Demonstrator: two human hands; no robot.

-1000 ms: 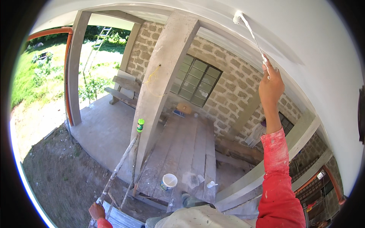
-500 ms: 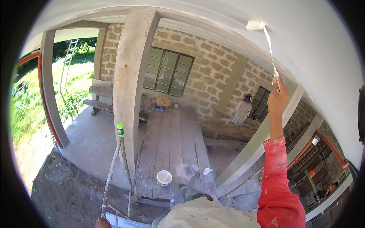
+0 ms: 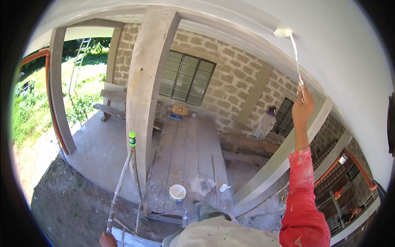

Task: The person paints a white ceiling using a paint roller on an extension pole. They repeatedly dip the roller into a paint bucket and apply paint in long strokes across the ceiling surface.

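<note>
Raised overhead, my right hand (image 3: pixel 303 108) is closed around the handle of a small paint roller (image 3: pixel 283 33). White paint coats the roller's thin frame, and its cover touches the white ceiling (image 3: pixel 341 53). A paint-spotted red sleeve (image 3: pixel 302 197) covers that arm. Low at the left, my left hand (image 3: pixel 108 240) is closed at the lower part of a paint-spattered wooden pole (image 3: pixel 119 187), partly cut off by the picture's edge. Below me a white paint bucket (image 3: pixel 177 193) stands on wooden planks (image 3: pixel 181 142), with a stick leaning inside it.
A concrete column (image 3: pixel 144 78) rises beyond the poles; another column (image 3: pixel 284 160) slants at right. A green-capped bottle (image 3: pixel 132 139) sits atop the poles. The planks hold a white cup (image 3: pixel 224 187) and a cardboard box (image 3: pixel 180 110). Benches (image 3: pixel 113 111) stand near the stone wall (image 3: pixel 230 78).
The whole view has shifted slightly, with the scene moving a little right. The roller appears slightly farther right and lower, still on the ceiling. More of my left hand shows.
</note>
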